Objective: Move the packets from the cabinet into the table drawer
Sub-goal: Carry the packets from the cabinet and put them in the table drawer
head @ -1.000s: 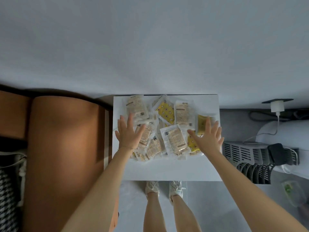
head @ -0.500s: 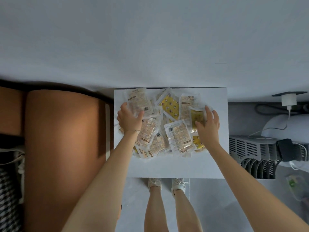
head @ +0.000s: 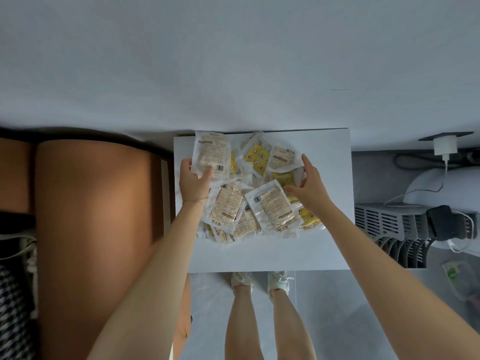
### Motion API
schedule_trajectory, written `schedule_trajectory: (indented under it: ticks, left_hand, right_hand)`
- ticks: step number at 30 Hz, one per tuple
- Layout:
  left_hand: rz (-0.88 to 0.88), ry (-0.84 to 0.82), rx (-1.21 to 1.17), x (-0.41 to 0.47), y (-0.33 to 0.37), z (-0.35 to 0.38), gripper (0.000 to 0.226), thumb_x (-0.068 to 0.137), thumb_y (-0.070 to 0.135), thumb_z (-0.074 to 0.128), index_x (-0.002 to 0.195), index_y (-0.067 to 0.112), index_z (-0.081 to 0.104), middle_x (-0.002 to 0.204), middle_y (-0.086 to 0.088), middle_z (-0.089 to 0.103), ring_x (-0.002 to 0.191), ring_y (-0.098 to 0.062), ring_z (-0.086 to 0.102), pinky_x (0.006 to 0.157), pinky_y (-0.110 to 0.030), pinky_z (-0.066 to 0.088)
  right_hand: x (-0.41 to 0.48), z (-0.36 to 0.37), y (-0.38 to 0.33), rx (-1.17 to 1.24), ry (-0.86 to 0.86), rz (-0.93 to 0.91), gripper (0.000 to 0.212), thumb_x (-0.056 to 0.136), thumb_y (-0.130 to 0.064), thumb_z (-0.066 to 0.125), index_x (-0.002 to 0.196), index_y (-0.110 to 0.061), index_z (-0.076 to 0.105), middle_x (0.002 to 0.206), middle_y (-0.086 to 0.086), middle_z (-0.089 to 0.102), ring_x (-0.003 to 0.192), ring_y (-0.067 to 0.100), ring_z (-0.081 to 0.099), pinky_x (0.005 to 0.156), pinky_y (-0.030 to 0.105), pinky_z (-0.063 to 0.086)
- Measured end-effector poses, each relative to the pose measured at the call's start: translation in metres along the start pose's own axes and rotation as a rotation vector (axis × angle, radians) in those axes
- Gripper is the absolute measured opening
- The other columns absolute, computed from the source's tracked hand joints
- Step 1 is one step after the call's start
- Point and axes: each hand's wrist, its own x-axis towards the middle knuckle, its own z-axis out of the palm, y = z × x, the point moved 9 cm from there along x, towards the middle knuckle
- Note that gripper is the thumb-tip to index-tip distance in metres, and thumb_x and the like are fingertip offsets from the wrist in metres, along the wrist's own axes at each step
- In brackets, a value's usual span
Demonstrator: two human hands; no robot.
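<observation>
Head view, left hand [head: 193, 181] gripping upright packet [head: 211, 157]

Packet print [head: 270, 207] is too small to read.

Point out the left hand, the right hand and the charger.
left hand [head: 193, 181], head view, back of the hand
right hand [head: 310, 185], head view, back of the hand
charger [head: 445, 146], head view, white body

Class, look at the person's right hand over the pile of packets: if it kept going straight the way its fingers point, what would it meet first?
The right hand points up and left in the picture, into the pile. It would probably meet the beige packet at its fingertips first, with the yellow packet just beyond. Depth is unclear, so it may already be touching.
</observation>
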Motion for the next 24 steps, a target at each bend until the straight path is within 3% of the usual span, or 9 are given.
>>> schedule_trajectory:
  ticks: [3, 6, 10, 12, 14, 15, 18, 21, 24]
  left_hand:
    - [-0.006, -0.005, -0.046, -0.001, -0.002, -0.005, 0.022, 0.085, 0.008, 0.064, 0.087, 0.022, 0.048, 0.081, 0.01, 0.056, 0.07, -0.005, 0.053, 0.072, -0.028, 0.048]
    - [0.011, -0.016, -0.105, -0.004, 0.001, -0.007, 0.019, 0.087, 0.004, 0.06, 0.098, 0.011, 0.046, 0.085, 0.008, 0.057, 0.073, -0.004, 0.055, 0.067, -0.018, 0.048]
    - [0.025, -0.02, -0.142, -0.009, 0.007, -0.008, 0.021, 0.089, 0.0, 0.056, 0.103, 0.007, 0.042, 0.085, 0.009, 0.054, 0.067, 0.003, 0.055, 0.057, -0.005, 0.044]
    - [0.015, -0.025, -0.188, -0.009, 0.005, -0.009, 0.022, 0.089, -0.001, 0.056, 0.105, 0.007, 0.042, 0.087, 0.009, 0.055, 0.069, 0.007, 0.057, 0.06, -0.006, 0.045]
    - [-0.009, -0.039, -0.24, -0.008, 0.002, -0.011, 0.024, 0.089, -0.001, 0.056, 0.106, 0.009, 0.043, 0.091, 0.007, 0.057, 0.078, 0.001, 0.058, 0.067, -0.012, 0.049]
    - [-0.027, -0.049, -0.257, -0.008, 0.0, -0.012, 0.025, 0.089, -0.001, 0.057, 0.107, 0.01, 0.043, 0.093, 0.007, 0.058, 0.082, -0.002, 0.059, 0.072, -0.015, 0.051]
    - [-0.056, -0.087, -0.288, -0.009, -0.006, -0.013, 0.027, 0.088, -0.002, 0.059, 0.103, 0.016, 0.045, 0.096, 0.005, 0.059, 0.089, -0.008, 0.061, 0.084, -0.032, 0.053]
    - [-0.083, -0.114, -0.328, -0.008, -0.01, -0.014, 0.03, 0.087, -0.003, 0.059, 0.104, 0.016, 0.046, 0.104, -0.001, 0.06, 0.101, -0.02, 0.062, 0.09, -0.046, 0.053]
    - [-0.137, -0.133, -0.387, -0.011, -0.015, -0.013, 0.035, 0.087, -0.004, 0.059, 0.114, 0.01, 0.041, 0.117, -0.009, 0.058, 0.109, -0.027, 0.061, 0.081, -0.045, 0.057]
  right_hand:
    - [0.003, 0.003, 0.003, 0.035, 0.006, 0.045, 0.1, 0.075, -0.017, 0.075, 0.153, -0.023, 0.013, 0.142, 0.009, 0.043, 0.125, 0.028, 0.049, 0.102, 0.051, 0.045]
    - [0.004, 0.0, 0.002, 0.054, 0.042, 0.068, 0.09, 0.076, -0.013, 0.076, 0.149, -0.018, 0.024, 0.131, 0.009, 0.052, 0.114, 0.027, 0.055, 0.098, 0.048, 0.048]
    - [0.009, -0.004, -0.008, -0.069, 0.091, 0.045, 0.048, 0.073, -0.02, 0.077, 0.116, -0.013, 0.056, 0.106, 0.007, 0.062, 0.099, 0.03, 0.06, 0.089, 0.049, 0.051]
    - [0.013, -0.007, -0.014, -0.184, 0.132, 0.031, 0.035, 0.075, -0.025, 0.076, 0.103, -0.012, 0.058, 0.102, 0.011, 0.058, 0.105, 0.036, 0.055, 0.085, 0.045, 0.048]
    - [0.016, -0.005, -0.02, -0.278, 0.112, -0.001, 0.058, 0.079, -0.026, 0.073, 0.131, -0.019, 0.049, 0.125, 0.013, 0.046, 0.121, 0.033, 0.042, 0.097, 0.044, 0.038]
    - [0.016, -0.003, -0.022, -0.303, 0.079, -0.01, 0.076, 0.08, -0.027, 0.072, 0.145, -0.023, 0.034, 0.137, 0.012, 0.036, 0.128, 0.031, 0.034, 0.104, 0.046, 0.033]
    - [0.021, 0.002, -0.035, -0.412, -0.007, -0.077, 0.098, 0.078, -0.03, 0.075, 0.153, -0.025, 0.013, 0.156, 0.004, 0.012, 0.14, 0.03, 0.016, 0.112, 0.05, 0.022]
    - [0.03, 0.005, -0.046, -0.571, -0.103, -0.113, 0.098, 0.074, -0.03, 0.079, 0.151, -0.02, 0.019, 0.16, -0.002, 0.003, 0.145, 0.027, 0.008, 0.115, 0.05, 0.017]
    - [0.033, -0.001, -0.054, -0.567, -0.077, -0.117, 0.088, 0.068, -0.029, 0.083, 0.14, -0.017, 0.035, 0.153, 0.004, 0.022, 0.139, 0.025, 0.019, 0.112, 0.042, 0.021]
